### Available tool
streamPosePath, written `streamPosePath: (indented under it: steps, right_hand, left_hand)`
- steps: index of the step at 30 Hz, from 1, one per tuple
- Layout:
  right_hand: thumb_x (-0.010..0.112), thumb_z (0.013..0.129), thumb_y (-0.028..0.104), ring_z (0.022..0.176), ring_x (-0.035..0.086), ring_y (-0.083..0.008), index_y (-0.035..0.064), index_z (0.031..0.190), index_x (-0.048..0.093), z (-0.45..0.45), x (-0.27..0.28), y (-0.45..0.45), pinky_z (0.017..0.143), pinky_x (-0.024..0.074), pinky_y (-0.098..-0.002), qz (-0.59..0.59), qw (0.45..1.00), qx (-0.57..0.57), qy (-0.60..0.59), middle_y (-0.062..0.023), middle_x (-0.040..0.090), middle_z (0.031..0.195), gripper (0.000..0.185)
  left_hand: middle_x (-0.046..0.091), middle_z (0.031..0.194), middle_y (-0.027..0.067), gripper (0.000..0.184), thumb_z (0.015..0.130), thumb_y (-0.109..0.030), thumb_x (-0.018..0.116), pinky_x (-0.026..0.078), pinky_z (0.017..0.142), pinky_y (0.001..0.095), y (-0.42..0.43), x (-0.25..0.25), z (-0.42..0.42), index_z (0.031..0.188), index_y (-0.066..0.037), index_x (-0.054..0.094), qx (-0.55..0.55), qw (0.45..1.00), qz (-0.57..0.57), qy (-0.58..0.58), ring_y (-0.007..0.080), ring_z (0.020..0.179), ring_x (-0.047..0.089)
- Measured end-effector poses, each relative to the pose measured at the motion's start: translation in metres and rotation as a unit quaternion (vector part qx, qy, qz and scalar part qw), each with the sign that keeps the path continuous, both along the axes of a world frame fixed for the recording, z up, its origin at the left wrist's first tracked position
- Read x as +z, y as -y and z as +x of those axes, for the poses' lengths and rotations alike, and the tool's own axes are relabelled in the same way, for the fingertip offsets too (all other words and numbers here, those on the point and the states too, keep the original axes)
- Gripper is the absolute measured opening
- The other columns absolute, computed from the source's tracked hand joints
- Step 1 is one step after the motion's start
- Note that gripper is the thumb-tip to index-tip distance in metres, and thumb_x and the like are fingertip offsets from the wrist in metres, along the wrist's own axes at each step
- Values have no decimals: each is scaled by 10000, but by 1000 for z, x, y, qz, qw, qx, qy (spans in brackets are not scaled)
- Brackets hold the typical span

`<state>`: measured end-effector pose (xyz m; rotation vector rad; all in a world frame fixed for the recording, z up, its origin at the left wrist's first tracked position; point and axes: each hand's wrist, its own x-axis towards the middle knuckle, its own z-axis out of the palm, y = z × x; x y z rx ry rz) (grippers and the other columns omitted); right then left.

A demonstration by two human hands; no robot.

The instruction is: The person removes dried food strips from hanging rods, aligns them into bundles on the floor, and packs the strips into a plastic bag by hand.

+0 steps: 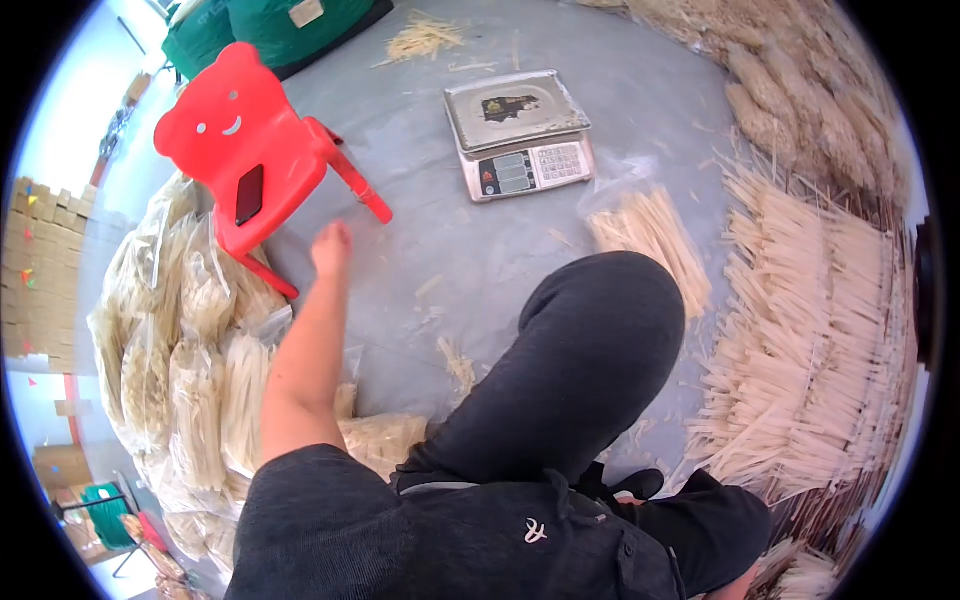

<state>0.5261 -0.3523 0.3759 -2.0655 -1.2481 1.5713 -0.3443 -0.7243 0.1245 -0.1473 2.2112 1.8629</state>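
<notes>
My left arm reaches forward, and my left hand [331,246] is over the grey floor, just right of a red child's chair [240,135] with a bear-shaped back. The hand looks compact and its fingers are hidden or blurred, so what it holds, if anything, does not show. A dark phone [249,195] lies on the chair's seat. My right hand is out of sight; only a bit of skin from that arm shows at the bottom edge. Ahead of my knee is a clear plastic bag of pale, flat strips [650,235], close to a digital scale [520,130].
Bagged strips [200,400] are heaped on my left. A large stack of loose pale strips [800,340] stands on my right, with more bundles [810,100] behind it. Scraps [425,40] litter the floor. A green sack [265,35] is at the back.
</notes>
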Motion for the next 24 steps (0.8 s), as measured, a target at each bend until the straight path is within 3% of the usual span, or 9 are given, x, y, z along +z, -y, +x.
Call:
streamPosePath:
  steps: [2,4,5,7,8,10,13,16,24]
  right_hand:
    - [628,926,352,794,628,-163,0,1030,665,-7,7,0,758,502,-297,13,1000,-12,3,-68,682,892,370]
    - [627,926,352,794,629,-163,0,1028,665,-12,14,2,758,502,-298,20,1000,-20,9,-68,682,891,369]
    - [627,926,352,794,629,-164,0,1027,665,-15,17,2,758,502,-298,25,999,-24,13,-69,682,890,368]
    - [626,927,352,793,629,-164,0,1025,665,-17,23,4,758,502,-298,33,999,-32,16,-69,682,890,368]
    - [625,927,352,793,629,-164,0,1023,665,-19,26,4,758,502,-298,36,999,-33,19,-70,682,889,368]
    - [624,927,352,793,630,-165,0,1021,665,-20,32,3,758,503,-299,39,998,-37,21,-70,682,888,367]
    - [622,928,352,792,630,-166,-1,1018,665,-22,39,5,758,503,-299,44,998,-42,26,-71,683,887,366]
    - [621,929,351,791,631,-166,-1,1014,666,-27,44,4,758,504,-300,50,997,-42,29,-72,683,886,365]
    - [617,930,351,790,633,-168,-1,1005,666,-35,50,7,758,505,-301,62,997,-39,30,-74,683,883,363]
  left_hand:
    - [696,939,135,303,945,-334,542,518,758,350,27,15,-43,1030,-77,679,107,914,-247,-304,250,864,670]
    - [649,1197,137,401,949,-399,532,453,964,402,41,72,-53,1245,-137,601,103,851,-348,-380,304,1143,593]
    - [649,1197,137,401,949,-399,532,453,964,402,46,85,-59,1245,-137,601,105,853,-345,-376,304,1143,593]
    - [509,1417,66,557,947,-457,514,316,1107,476,52,102,-67,1446,-233,404,100,769,-526,-348,296,1360,398]
    - [509,1417,66,557,947,-457,514,316,1107,476,53,112,-68,1446,-233,404,101,772,-524,-345,296,1360,398]
    - [382,1523,13,681,943,-524,484,157,1162,559,52,125,-66,1524,-270,237,40,797,-581,-161,301,1455,213]
    - [367,1534,6,693,940,-575,446,126,1151,608,59,121,-70,1527,-280,228,18,781,-611,-129,288,1457,217]
    - [390,1520,10,685,943,-581,438,119,1146,618,61,116,-69,1525,-280,238,46,770,-602,-206,288,1454,224]
    - [488,1446,16,650,955,-572,413,119,1140,623,74,110,-73,1518,-285,260,51,767,-604,-212,278,1442,256]
